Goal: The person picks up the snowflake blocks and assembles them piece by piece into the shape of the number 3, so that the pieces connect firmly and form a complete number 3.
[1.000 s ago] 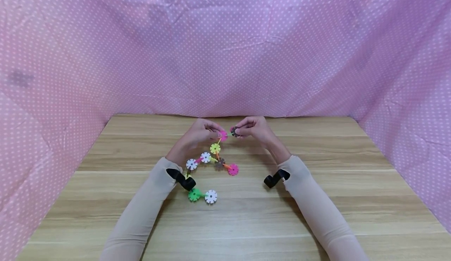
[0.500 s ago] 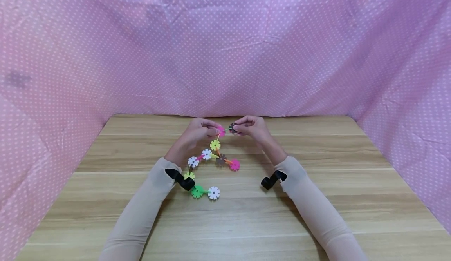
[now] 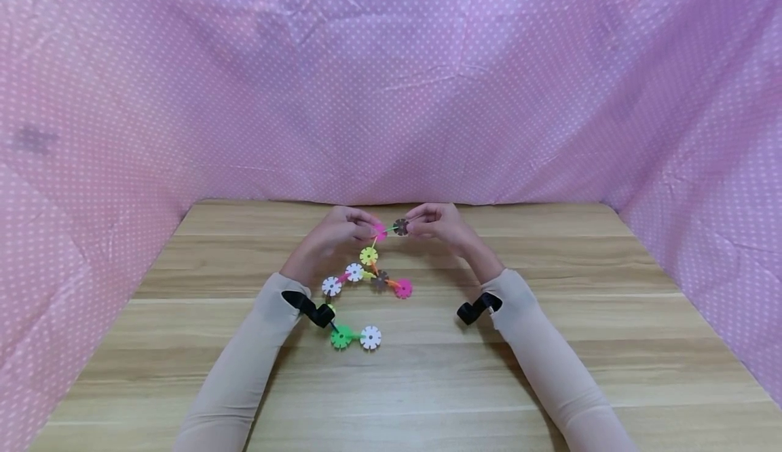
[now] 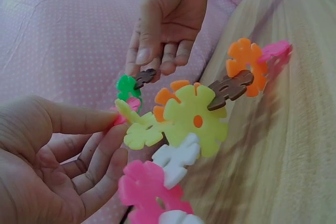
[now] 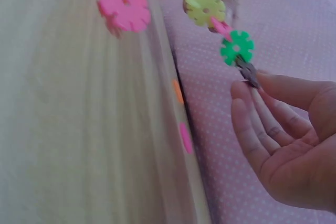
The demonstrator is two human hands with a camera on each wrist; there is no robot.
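Between thumb and index finger, my left hand (image 3: pixel 341 229) pinches a pink notched snowflake disc (image 3: pixel 380 232) in a chain of interlocking plastic discs. A green disc (image 5: pixel 237 48) links that pink one to a brown snowflake disc (image 5: pixel 248 72) at the chain's end. My right hand (image 3: pixel 442 224) holds the brown disc at its edge with thumb and fingertips; its other fingers are loosely bent. From the pink disc the chain drops to a yellow disc (image 3: pixel 368 256), then branches toward another pink disc (image 3: pixel 403 288) and, through white discs (image 3: pixel 332 286), toward my left wrist, which partly hides it.
The chain's near end, a green disc (image 3: pixel 341 336) joined to a white disc (image 3: pixel 370 338), lies over the wooden table (image 3: pixel 489 384). A pink dotted cloth (image 3: pixel 391 99) rises behind the table. Black wrist mounts (image 3: pixel 479 308) jut inward from both sleeves.
The brown disc shows more fully now, as my right fingers have slid back to its edge. Both hands rose slightly with the chain, then lowered a little, the left one shifting left.
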